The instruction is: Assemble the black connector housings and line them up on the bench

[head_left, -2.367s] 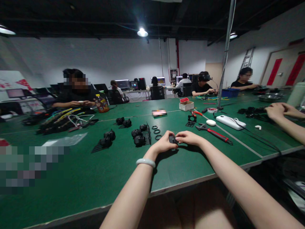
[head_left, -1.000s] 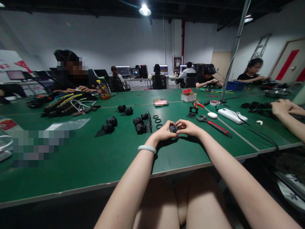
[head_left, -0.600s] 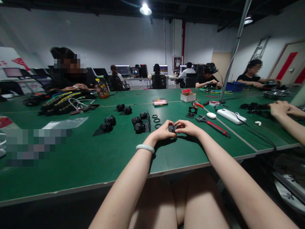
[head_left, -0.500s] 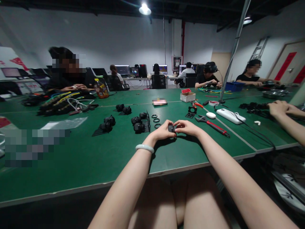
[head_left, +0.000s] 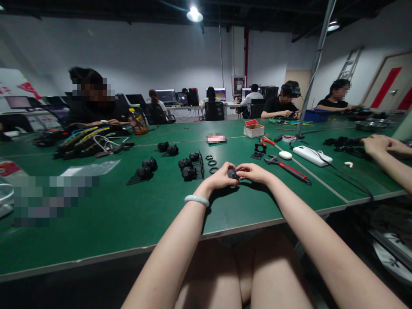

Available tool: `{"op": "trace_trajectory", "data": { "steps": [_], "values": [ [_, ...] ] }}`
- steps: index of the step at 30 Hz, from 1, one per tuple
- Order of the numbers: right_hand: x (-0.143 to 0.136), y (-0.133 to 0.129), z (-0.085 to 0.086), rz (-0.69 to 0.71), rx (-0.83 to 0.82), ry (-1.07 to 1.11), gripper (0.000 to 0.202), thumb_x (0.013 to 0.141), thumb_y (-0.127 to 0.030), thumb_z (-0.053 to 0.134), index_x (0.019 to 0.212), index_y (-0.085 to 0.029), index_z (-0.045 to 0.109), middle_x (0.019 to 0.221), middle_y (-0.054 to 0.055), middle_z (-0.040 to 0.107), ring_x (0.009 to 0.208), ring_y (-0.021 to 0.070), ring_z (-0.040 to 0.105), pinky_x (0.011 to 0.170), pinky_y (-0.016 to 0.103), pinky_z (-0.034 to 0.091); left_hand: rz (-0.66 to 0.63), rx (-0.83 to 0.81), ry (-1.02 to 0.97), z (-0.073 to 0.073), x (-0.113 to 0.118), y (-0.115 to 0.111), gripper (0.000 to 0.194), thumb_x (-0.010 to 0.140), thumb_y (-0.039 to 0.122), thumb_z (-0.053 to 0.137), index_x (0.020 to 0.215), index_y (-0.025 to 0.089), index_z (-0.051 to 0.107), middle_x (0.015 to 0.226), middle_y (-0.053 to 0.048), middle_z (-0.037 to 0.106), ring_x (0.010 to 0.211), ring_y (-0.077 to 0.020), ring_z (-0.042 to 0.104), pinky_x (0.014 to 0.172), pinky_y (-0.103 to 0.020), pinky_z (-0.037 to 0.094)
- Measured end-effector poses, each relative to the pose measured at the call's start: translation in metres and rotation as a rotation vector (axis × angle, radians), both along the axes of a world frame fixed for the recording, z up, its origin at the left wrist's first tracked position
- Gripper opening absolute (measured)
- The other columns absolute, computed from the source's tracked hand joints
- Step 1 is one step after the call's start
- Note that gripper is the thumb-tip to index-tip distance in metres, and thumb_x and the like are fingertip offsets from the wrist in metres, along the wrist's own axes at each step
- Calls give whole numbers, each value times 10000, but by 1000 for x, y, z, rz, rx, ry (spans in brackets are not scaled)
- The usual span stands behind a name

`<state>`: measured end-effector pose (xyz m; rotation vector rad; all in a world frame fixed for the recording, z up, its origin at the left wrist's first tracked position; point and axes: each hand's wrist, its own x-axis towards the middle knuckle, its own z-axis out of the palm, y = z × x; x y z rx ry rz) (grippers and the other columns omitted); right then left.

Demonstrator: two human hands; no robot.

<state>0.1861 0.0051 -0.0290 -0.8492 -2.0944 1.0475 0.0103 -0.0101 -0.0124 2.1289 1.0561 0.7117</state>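
A small dark block-shaped part [head_left: 231, 174] is held just above the green table, partly covered by fingers. My left hand [head_left: 219, 177] curls around its left side, thumb in front. On the right side, the fingertips of my right hand [head_left: 252, 172] are pinched together against the part. Three black rings [head_left: 211, 163] lie beyond my left hand. Left of them stand several black knob-like parts [head_left: 189, 172], some on a slotted black plate. A black bracket with a round hole [head_left: 260, 148] and an adjustable wrench [head_left: 291, 170] with red-and-black handle lie beyond my right hand.
More black parts [head_left: 146, 168] sit farther left, near a clear plastic bag [head_left: 106, 167]. To the right are a white power bank [head_left: 312, 156] with a cable, a white oval object [head_left: 285, 155] and a metal pole [head_left: 313, 77]. A co-worker's hands [head_left: 380, 148] work at the right edge.
Both hands stay on the dark part in nearly the same place; a little more of it shows between the fingers. The whole view has shifted slightly.
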Motion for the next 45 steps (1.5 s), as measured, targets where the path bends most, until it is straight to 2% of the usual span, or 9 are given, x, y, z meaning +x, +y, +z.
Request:
{"op": "trace_trajectory", "data": {
  "steps": [14,20,24,34,39,45],
  "values": [
    [1,6,-4,19,-51,3,348,682,-379,495,925,-131,524,753,34,560,645,99,513,617,230,412,12,-7,9,5,1,-4,479,503,256,608,914,157,384,776,10,445,659,-96,438,560,-213,361],
    [-1,13,-10,-34,-223,163,308,734,-419,408,856,-146,479,679,18,526,572,69,501,557,198,421,37,18,11,3,2,-3,494,495,267,614,921,157,390,773,9,457,665,-100,440,572,-221,363],
    [-2,14,-7,-31,-288,206,288,744,-416,395,864,-162,460,669,7,520,532,51,488,529,177,421,52,3,1,4,3,-2,508,487,269,616,929,161,392,756,15,461,636,-95,436,554,-219,364],
    [0,4,6,19,-170,145,289,712,-399,449,898,-178,455,686,-9,510,542,56,484,535,191,414,44,-26,-11,5,2,-1,505,487,263,614,925,157,388,778,9,463,675,-108,453,589,-232,379],
    [5,3,6,36,-66,51,392,598,-311,597,932,-170,449,773,12,536,661,100,508,621,241,414,29,-2,12,5,1,0,508,501,278,612,939,161,384,804,3,456,691,-109,439,590,-223,374],
    [5,5,5,30,-4,24,472,535,-290,645,939,-168,433,806,18,528,740,129,507,670,272,407,2,-5,5,2,-1,2,514,517,273,605,962,163,374,839,-2,447,734,-118,436,605,-222,377]
  ]
}}
